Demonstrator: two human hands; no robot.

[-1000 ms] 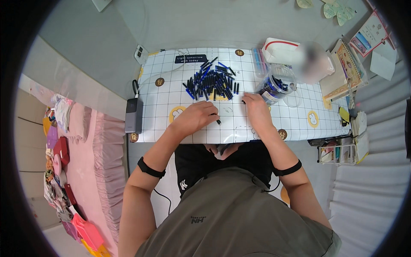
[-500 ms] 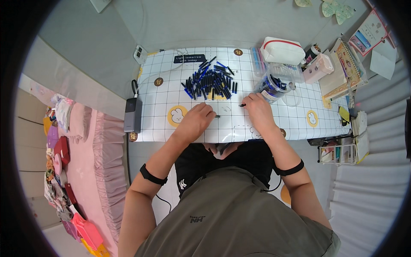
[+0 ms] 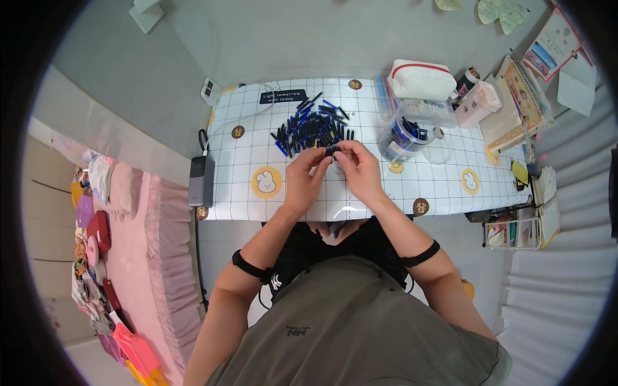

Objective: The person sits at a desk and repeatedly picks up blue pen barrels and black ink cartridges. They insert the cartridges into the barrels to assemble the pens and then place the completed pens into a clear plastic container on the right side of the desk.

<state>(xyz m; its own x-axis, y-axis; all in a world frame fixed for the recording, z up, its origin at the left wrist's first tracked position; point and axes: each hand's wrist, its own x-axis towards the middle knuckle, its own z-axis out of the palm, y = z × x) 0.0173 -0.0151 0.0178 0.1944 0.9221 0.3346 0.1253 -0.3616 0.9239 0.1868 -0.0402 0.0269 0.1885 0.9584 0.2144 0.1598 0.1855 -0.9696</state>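
Left hand (image 3: pixel 302 177) and right hand (image 3: pixel 360 170) close together, fingers (image 3: pixel 322 156) pinched, fingertips nearly touching, forearms converging.

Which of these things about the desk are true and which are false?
1. Both hands meet over one small dark piece. True: the left hand and right hand pinch the piece together.
2. The pile of blue pens lies on the floor. False: the pens lie on the desk mat, beyond the hands.
3. A clear jar with pens in it stands to the right of the hands. True: the jar.
4. The white pouch sits on the pink bed. False: the pouch sits at the desk's far edge.
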